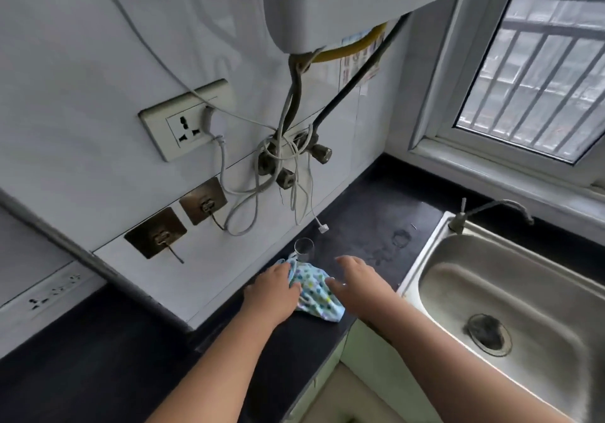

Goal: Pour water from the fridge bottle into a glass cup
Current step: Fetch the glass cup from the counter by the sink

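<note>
The glass cup (304,249) is standing on the dark surface (360,206), left of the sink (510,285). The left hand (273,293) is gripping a patterned cloth (316,298) that touches the cup, fingers curled on it. The right hand (355,277) is hovering nearer the sink, fingers apart.

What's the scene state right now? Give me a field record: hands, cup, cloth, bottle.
left hand: on the left edge of the patterned cloth; grip unclear
right hand: fingers spread, holding nothing, right of cloth
glass cup: upright on black counter, by the wall, just behind cloth; looks empty
cloth: crumpled on counter between the hands
fridge bottle: not in view
sink: right of hands
</note>
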{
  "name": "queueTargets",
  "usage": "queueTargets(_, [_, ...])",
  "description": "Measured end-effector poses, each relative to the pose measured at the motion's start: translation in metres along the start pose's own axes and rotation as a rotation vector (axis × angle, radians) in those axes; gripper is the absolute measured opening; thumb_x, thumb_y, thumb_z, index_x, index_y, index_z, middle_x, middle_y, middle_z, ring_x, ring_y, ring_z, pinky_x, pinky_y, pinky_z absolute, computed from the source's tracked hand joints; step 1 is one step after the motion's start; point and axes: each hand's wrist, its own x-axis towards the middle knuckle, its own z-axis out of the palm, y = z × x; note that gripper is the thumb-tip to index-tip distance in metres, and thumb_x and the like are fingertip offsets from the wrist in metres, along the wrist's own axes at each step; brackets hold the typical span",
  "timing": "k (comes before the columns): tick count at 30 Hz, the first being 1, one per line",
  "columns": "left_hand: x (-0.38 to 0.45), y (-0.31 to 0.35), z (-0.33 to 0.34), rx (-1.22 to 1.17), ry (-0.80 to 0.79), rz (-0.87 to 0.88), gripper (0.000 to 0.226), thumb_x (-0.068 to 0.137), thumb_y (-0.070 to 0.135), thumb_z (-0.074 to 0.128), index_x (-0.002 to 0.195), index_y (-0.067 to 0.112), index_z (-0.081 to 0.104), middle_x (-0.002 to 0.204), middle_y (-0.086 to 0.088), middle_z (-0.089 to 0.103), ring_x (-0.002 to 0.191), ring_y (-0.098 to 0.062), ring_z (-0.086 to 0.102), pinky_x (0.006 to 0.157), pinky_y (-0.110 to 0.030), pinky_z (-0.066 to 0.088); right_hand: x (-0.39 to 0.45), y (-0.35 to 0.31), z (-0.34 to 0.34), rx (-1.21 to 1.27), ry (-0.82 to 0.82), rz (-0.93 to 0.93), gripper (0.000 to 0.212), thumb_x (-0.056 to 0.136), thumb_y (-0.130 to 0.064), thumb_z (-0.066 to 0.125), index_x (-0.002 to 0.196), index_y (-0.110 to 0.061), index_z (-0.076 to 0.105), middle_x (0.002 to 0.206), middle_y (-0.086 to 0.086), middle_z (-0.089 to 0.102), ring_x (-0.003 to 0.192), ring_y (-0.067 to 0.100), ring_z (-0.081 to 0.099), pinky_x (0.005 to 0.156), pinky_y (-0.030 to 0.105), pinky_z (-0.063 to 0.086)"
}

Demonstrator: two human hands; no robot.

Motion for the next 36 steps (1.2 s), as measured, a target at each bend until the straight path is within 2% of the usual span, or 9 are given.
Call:
queueTargets(8, [0.057,0.006,0.033,-0.089,-0.035,-0.093,0.049,0.104,0.026,0.042,0.153,0.022,0.042,0.163,0.000,0.040,0.141,-0.026,0.048,0.110,-0.043,0.046,0.102,-0.003,0.022,0.014,-0.120,-0.094,0.081,0.097,-0.041,0.059,0.163,-0.015,0.020,0.170,0.006,0.020,0.148,0.032,0.037,0.114,0.044,0.041])
queueTargets(13, [0.078,0.008,0.061,-0.019,-0.153,-0.196,0.048,0.107,0.024,0.041,0.155,0.018,0.039,0.148,-0.007,0.055,0.130,-0.029,0.057,0.102,-0.038,0.046,0.153,0.000,0.042,-0.098,-0.221,-0.126,0.087,0.096,-0.033,0.062,0.165,-0.018,0.010,0.173,0.003,0.006,0.151,0.036,0.031,0.116,0.046,0.040])
queueTargets(15, [0.083,-0.004,0.079,-0.047,-0.205,-0.220,0.047,0.106,0.024,0.039,0.152,0.017,0.044,0.144,-0.008,0.059,0.131,-0.028,0.056,0.107,-0.038,0.046,0.171,0.000,0.049,-0.163,-0.230,-0.134,0.087,0.094,-0.030,0.064,0.164,-0.022,0.014,0.173,0.003,0.008,0.147,0.038,0.036,0.111,0.048,0.044])
queueTargets(18, [0.080,-0.018,0.098,-0.111,-0.265,-0.268,0.053,0.105,0.025,0.037,0.158,0.025,0.038,0.160,-0.004,0.045,0.142,-0.026,0.048,0.117,-0.040,0.041,0.189,-0.001,0.060,-0.203,-0.254,-0.156,0.089,0.093,-0.027,0.067,0.164,-0.024,0.014,0.172,0.002,0.008,0.145,0.040,0.039,0.108,0.049,0.046])
queueTargets(20, [0.077,-0.021,0.099,-0.140,-0.242,-0.271,0.056,0.104,0.027,0.039,0.160,0.027,0.034,0.162,-0.002,0.042,0.143,-0.026,0.046,0.117,-0.042,0.041,0.196,-0.003,0.070,-0.197,-0.240,-0.189,0.089,0.092,-0.021,0.065,0.164,-0.025,0.013,0.171,0.000,0.010,0.142,0.039,0.041,0.102,0.048,0.049])
queueTargets(25, [0.078,-0.016,0.088,-0.226,-0.086,-0.255,0.037,0.100,0.028,0.047,0.136,0.024,0.057,0.135,-0.002,0.062,0.119,-0.026,0.062,0.100,-0.046,0.055,0.200,-0.006,0.087,-0.239,-0.124,-0.138,0.097,0.095,-0.015,0.066,0.165,-0.024,0.000,0.158,0.005,0.023,0.131,0.034,0.043,0.087,0.044,0.053])
queueTargets(29, [0.078,-0.001,0.074,-0.320,0.057,-0.221,0.028,0.097,0.023,0.053,0.124,0.022,0.059,0.129,-0.001,0.062,0.113,-0.024,0.063,0.097,-0.046,0.056,0.194,0.004,0.082,-0.200,-0.056,-0.137,0.080,0.097,-0.018,0.067,0.161,-0.014,0.018,0.152,0.008,0.029,0.130,0.031,0.044,0.091,0.042,0.054])
queueTargets(33, [0.068,0.014,0.056,-0.371,0.178,-0.142,0.057,0.103,0.021,0.055,0.157,0.028,0.036,0.158,-0.001,0.040,0.144,-0.021,0.043,0.119,-0.041,0.040,0.164,0.013,0.057,-0.039,0.032,-0.231,0.066,0.095,-0.038,0.070,0.149,-0.017,0.039,0.145,0.006,0.037,0.122,0.031,0.052,0.090,0.040,0.054])
queueTargets(36, [0.057,0.026,0.038,-0.408,0.195,-0.078,0.059,0.105,0.021,0.053,0.159,0.034,0.033,0.155,-0.002,0.042,0.140,-0.018,0.048,0.118,-0.037,0.041,0.130,0.019,0.031,0.091,0.043,-0.299,0.069,0.090,-0.041,0.075,0.149,-0.023,0.042,0.143,0.001,0.036,0.108,0.023,0.060,0.084,0.035,0.057])
